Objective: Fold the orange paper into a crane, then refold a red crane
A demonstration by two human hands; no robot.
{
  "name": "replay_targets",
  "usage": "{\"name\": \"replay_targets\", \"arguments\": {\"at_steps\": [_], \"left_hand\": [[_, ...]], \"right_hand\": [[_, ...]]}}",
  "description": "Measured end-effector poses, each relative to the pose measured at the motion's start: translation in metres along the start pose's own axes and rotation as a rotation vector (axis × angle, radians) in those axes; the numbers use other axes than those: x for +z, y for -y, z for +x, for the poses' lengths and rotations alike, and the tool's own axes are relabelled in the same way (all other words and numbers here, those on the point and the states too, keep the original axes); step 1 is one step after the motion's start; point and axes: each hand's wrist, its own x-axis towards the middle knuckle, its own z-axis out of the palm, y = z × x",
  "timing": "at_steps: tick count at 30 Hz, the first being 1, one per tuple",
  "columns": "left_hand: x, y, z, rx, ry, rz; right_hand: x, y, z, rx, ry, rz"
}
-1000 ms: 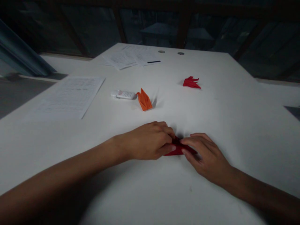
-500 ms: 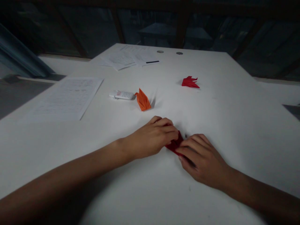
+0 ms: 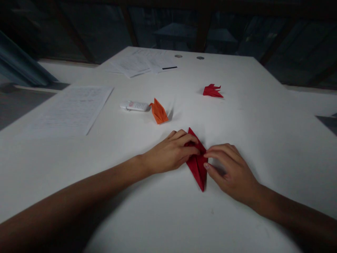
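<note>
A folded piece of red origami paper (image 3: pixel 196 165) lies on the white table, with one long point toward me and another pointing away. My left hand (image 3: pixel 175 151) rests over its left side, fingers curled onto it and holding it down. At its right corner, the thumb and fingertips of my right hand (image 3: pixel 231 172) grip the edge of the paper. The left fingers hide part of the middle folds. Beyond my left hand stands an orange paper crane (image 3: pixel 159 112). Farther off to the right lies another red origami piece (image 3: pixel 212 91) with pointed ends.
A white remote-like device (image 3: pixel 134 106) lies left of the crane. Printed sheets (image 3: pixel 71 109) cover the left of the table (image 3: pixel 263 140), with more papers (image 3: pixel 134 64) and a dark pen-like stick (image 3: pixel 170 67) at the back. Two round grommets (image 3: pixel 200 58) sit near the far edge.
The red paper has turned and shows more of its length, its points now running away from and toward me. My right hand has shifted to its right corner; my left stays on it.
</note>
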Motion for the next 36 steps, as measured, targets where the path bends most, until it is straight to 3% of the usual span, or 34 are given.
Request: {"name": "replay_targets", "arguments": {"at_steps": [5, 10, 13, 18, 25, 31, 36], "left_hand": [[0.001, 0.0, -0.001, 0.012, -0.015, -0.021], [0.003, -0.002, 0.0, -0.194, -0.053, -0.053], [0.004, -0.002, 0.001, -0.247, -0.037, -0.099], [0.002, -0.003, 0.001, -0.195, -0.07, -0.191], [0.008, -0.013, 0.004, -0.126, -0.064, -0.486], [0.004, -0.017, 0.004, -0.045, 0.0, -0.372], [0.004, -0.012, 0.004, -0.04, 0.037, -0.333]], "right_hand": [[0.002, -0.009, 0.002, 0.16, 0.087, -0.082], [0.004, -0.01, 0.002, 0.148, 0.162, -0.124], [0.004, -0.01, 0.002, 0.158, 0.18, -0.127], [0.005, -0.01, 0.003, 0.194, 0.184, -0.131], [0.003, -0.007, 0.004, 0.175, 0.187, -0.111], [0.001, -0.001, 0.002, 0.005, 0.083, -0.166], [0.001, -0.001, 0.003, -0.054, 0.144, -0.172]]}}
